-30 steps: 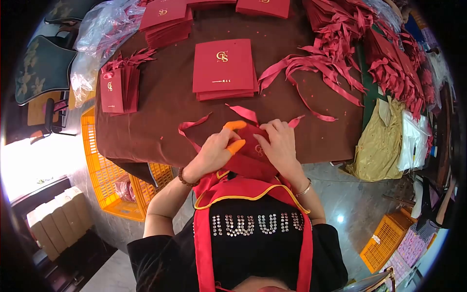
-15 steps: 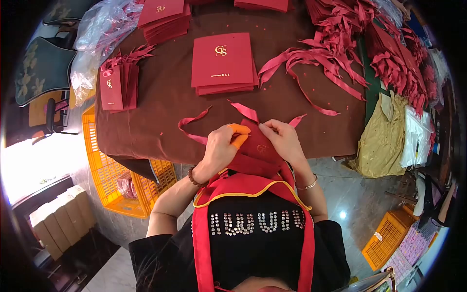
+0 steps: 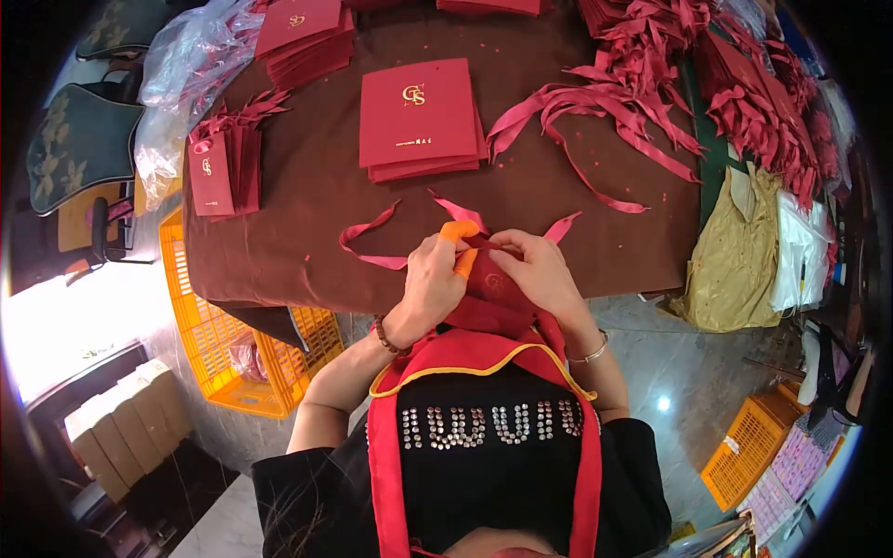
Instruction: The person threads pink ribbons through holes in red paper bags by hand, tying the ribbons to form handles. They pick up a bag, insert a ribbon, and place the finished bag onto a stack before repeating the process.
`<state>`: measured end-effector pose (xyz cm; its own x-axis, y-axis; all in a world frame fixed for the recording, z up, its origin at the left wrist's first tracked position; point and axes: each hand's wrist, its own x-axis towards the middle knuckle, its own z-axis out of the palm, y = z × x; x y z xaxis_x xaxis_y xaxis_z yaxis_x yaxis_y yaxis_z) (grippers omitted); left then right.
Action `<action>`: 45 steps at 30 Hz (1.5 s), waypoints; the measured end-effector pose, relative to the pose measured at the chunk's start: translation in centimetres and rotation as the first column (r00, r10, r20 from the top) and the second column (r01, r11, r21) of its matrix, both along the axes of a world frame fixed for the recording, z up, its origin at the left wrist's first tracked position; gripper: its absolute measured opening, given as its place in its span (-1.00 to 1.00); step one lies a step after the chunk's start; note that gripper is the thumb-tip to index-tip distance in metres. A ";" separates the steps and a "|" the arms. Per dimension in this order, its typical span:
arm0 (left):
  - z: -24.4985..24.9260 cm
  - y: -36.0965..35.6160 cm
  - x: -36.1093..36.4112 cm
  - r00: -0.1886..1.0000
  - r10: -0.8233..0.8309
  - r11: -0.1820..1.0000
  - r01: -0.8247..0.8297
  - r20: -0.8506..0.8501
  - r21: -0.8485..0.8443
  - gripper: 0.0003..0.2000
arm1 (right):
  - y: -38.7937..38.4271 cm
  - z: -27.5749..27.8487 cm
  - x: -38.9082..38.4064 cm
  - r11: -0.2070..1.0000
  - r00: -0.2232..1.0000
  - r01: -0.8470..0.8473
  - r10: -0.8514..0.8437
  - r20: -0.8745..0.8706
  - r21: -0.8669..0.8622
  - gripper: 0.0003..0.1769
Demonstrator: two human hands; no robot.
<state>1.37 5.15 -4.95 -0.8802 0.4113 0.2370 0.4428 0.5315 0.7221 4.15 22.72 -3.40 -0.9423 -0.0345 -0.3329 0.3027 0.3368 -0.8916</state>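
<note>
From afar, I watch the left fingers [image 3: 460,229] and right fingers [image 3: 523,244] pinch the top of the red bag [image 3: 493,288], in the middle of the frame by the counter [image 3: 270,265] edge — I'd pinch softly, so nothing creases.

Small workshop or packing room, by look of it: cloth-covered desk [image 3: 316,167] bearing stacks of gold-lettered red paper bags [image 3: 419,126] and heaped red ribbons [image 3: 549,100]; orange plastic crates [image 3: 191,321] on glossy floor [image 3: 693,372]; clear plastic wrapping [image 3: 200,56], row of boxes [image 3: 121,428] at left; person [image 3: 456,488] wearing red apron [image 3: 451,358].
</note>
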 end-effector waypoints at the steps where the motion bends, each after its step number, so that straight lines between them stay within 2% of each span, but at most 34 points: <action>1: 0.2 0.1 0.0 1.000 -0.001 1.000 0.001 0.000 0.000 -0.77 | -0.1 0.1 0.0 1.000 1.000 0.001 -0.001 0.000 0.000 -0.75; 3: 0.9 0.4 0.1 0.998 -0.003 0.999 0.000 -0.057 -0.055 -0.79 | -0.2 0.2 0.1 1.000 1.000 0.013 -0.013 0.017 0.020 -0.73; 13: 2.0 1.0 0.1 0.993 -0.097 0.988 0.088 -0.067 -0.125 -0.80 | -1.0 0.6 0.8 0.993 0.997 0.059 -0.054 -0.049 0.106 -0.73; 15: 2.1 1.1 0.5 0.980 -0.183 0.956 0.157 -0.082 -0.249 -0.56 | -1.1 0.4 1.0 0.986 0.996 0.060 -0.049 -0.068 0.155 -0.73; 18: 2.8 1.1 0.1 0.982 -0.187 0.964 0.177 -0.029 -0.196 -0.53 | -0.9 0.7 1.0 0.992 0.999 0.044 -0.040 -0.032 0.120 -0.72; 21: 2.3 0.6 0.0 0.978 -0.206 0.957 0.198 -0.018 -0.214 -0.52 | -1.0 0.5 0.9 0.988 0.999 0.039 -0.037 -0.018 0.147 -0.73; 25: 2.3 0.8 -0.1 0.973 -0.222 0.955 0.204 -0.065 -0.216 -0.54 | -1.2 0.4 1.1 0.986 0.998 0.052 -0.046 -0.041 0.155 -0.74; 27: 2.4 0.5 -0.4 0.932 -0.352 0.915 0.325 -0.081 -0.240 -0.49 | -1.3 0.9 1.2 0.977 0.998 0.051 -0.041 -0.056 0.208 -0.76; 31: 3.5 0.6 -0.5 0.899 -0.426 0.869 0.375 -0.102 -0.323 -0.43 | -1.4 1.2 1.3 0.951 0.997 -0.043 0.061 -0.050 0.308 -0.77; 34: 3.0 0.6 -0.5 0.900 -0.431 0.847 0.379 -0.065 -0.374 -0.42 | -1.5 1.4 1.4 0.957 0.998 -0.008 0.027 -0.062 0.290 -0.78; 36: 3.1 0.8 -0.5 0.945 -0.325 0.883 0.312 0.021 -0.351 -0.55 | -1.6 1.4 1.7 0.968 0.995 0.027 -0.001 -0.103 0.248 -0.79; 37: 3.5 0.8 -0.8 0.945 -0.325 0.884 0.313 0.024 -0.349 -0.55 | -1.6 1.2 1.9 0.968 0.995 0.026 -0.001 -0.099 0.249 -0.79; 38: 4.1 0.5 -1.6 0.946 -0.244 0.937 0.286 0.212 -0.199 -0.63 | -1.6 0.9 2.1 0.975 0.986 0.071 -0.036 -0.166 0.211 -0.79; 39: 4.6 0.4 -2.1 0.897 -0.182 0.974 0.221 0.402 -0.055 -0.71 | -1.6 0.7 2.2 0.979 0.971 0.114 -0.073 -0.230 0.169 -0.80; 42: 3.2 0.0 -2.3 0.927 -0.207 0.964 0.248 0.313 -0.098 -0.78 | -1.7 1.1 2.0 0.976 0.982 0.081 -0.044 -0.186 0.200 -0.79; 44: 3.5 0.1 -2.1 0.916 -0.197 0.967 0.241 0.348 -0.088 -0.75 | -1.8 0.9 1.9 0.964 0.970 0.078 -0.015 -0.241 0.254 -0.79; 45: 4.0 0.5 -1.9 0.930 -0.206 0.954 0.260 0.305 -0.150 -0.66 | -1.9 0.7 2.1 0.947 0.957 0.080 0.014 -0.289 0.310 -0.79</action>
